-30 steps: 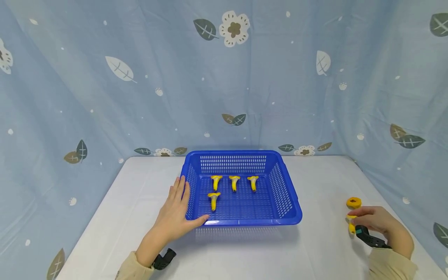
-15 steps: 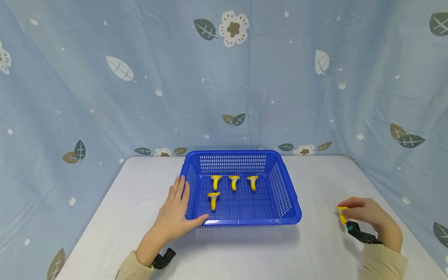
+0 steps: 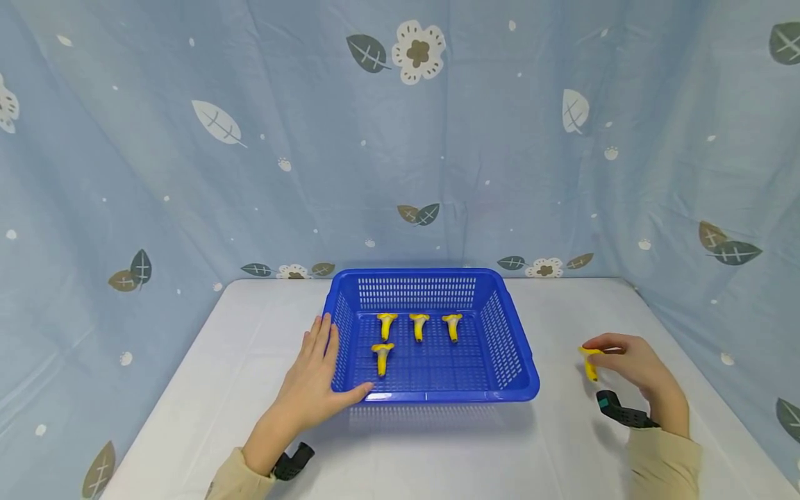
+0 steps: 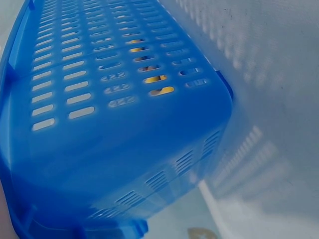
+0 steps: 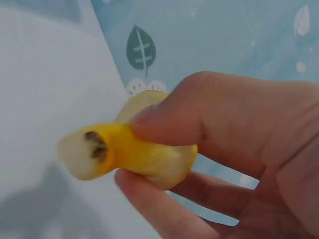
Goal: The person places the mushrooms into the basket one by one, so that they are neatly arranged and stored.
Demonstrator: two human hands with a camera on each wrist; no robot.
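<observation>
My right hand (image 3: 634, 364) pinches a yellow mushroom (image 3: 590, 364), a chanterelle-like one with a flared cap, over the table right of the basket. In the right wrist view, thumb and fingers hold this mushroom (image 5: 149, 154) near its cap, and its dark-marked stem end points at the camera. My left hand (image 3: 315, 385) rests with fingers straight on the left rim of the blue plastic basket (image 3: 431, 397), its thumb at the front rim. Inside the basket lie several similar mushrooms: three in a back row and one mushroom (image 3: 382, 360) in front at the left.
The basket stands on a white-covered table (image 3: 462, 458). A blue curtain (image 3: 500, 139) with leaves and flowers hangs behind and along both sides. In the left wrist view, the slotted basket wall (image 4: 109, 149) fills much of the picture, with yellow showing through slots.
My right hand has moved left and away from me with the mushroom, towards the basket. Another yellow mushroom seen there earlier is now hidden by the hand. My left hand stays put.
</observation>
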